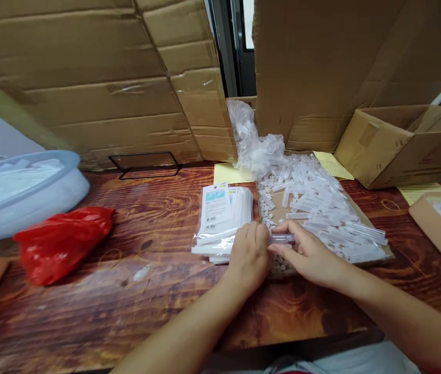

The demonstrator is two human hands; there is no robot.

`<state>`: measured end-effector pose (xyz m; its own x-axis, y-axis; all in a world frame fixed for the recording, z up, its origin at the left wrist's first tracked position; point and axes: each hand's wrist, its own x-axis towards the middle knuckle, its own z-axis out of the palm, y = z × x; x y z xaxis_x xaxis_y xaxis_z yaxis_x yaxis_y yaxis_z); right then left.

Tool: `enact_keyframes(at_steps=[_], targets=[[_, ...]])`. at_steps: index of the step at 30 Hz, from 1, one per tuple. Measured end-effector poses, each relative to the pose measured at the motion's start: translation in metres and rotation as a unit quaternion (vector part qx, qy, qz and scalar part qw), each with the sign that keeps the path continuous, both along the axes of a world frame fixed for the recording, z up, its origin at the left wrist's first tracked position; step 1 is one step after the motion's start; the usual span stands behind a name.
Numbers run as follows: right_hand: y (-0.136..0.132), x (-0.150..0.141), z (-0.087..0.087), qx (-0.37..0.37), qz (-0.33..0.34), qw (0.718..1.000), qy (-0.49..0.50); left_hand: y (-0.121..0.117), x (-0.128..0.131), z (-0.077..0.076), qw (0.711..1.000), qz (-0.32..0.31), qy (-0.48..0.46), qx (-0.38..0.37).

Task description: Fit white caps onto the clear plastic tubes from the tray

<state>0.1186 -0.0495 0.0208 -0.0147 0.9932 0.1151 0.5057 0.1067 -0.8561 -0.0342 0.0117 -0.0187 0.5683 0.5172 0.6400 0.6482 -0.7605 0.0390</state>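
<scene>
My right hand [300,249] pinches a clear plastic tube [281,238] between thumb and fingers, low over the near left part of a cardboard tray [277,200]. My left hand [250,249] is closed at the tube's left end; its fingertips are hidden, so what exactly they grip cannot be made out. Many similar translucent tubes [321,202] and small whitish pieces [266,208] lie heaped in the tray. Just beyond and left of my left hand sits a stack of clear packets with white printed cards [215,210].
At the left stand a pale blue basin [76,182] with white items and a red plastic bag [64,241]. Crumpled clear plastic [257,143] lies behind the tray. A cardboard box [384,150] and a cut carton [434,223] are at the right. Cardboard panels [107,78] wall the back.
</scene>
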Motion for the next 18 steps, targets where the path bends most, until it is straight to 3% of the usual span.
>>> enact_keyframes(at_steps=[3, 5, 10, 15, 18], targets=[[0.001, -0.006, -0.016, 0.170, -0.026, 0.985, -0.028, -0.002, 0.001, -0.002, 1.000, 0.003, 0.005, -0.016], [0.002, -0.009, -0.023, 0.233, -0.016, 0.971, -0.045, -0.003, 0.001, -0.003, 1.000, -0.003, 0.004, -0.022], [0.004, 0.000, -0.017, 0.256, 0.051, 0.961, -0.095, -0.001, -0.001, 0.000, 0.995, 0.007, 0.007, -0.095], [0.014, 0.036, -0.005, 0.316, 0.014, 0.935, -0.159, 0.003, -0.002, 0.007, 0.969, 0.070, -0.010, -0.239], [0.023, 0.050, -0.014, 0.265, 0.109, 0.925, -0.251, 0.002, -0.001, 0.009, 0.952, 0.059, -0.066, -0.292]])
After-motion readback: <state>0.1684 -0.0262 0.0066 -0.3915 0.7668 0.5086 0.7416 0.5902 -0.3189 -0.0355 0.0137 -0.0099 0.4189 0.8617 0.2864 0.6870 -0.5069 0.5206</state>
